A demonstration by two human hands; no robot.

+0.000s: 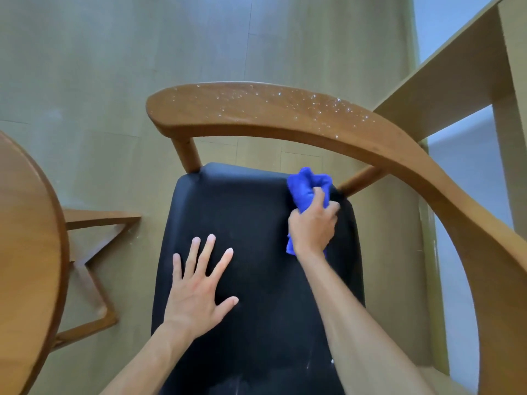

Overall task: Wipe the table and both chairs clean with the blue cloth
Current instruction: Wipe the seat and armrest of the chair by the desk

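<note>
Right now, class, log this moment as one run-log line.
right hand: grips blue cloth on black seat | left hand: flat on seat | backrest: white specks

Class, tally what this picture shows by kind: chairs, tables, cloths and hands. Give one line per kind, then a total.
Chairs: 1, wooden chair with black seat
Tables: 1, round table
Cloths: 1, blue cloth
Hands: 2, left hand, right hand
Total: 5
</note>
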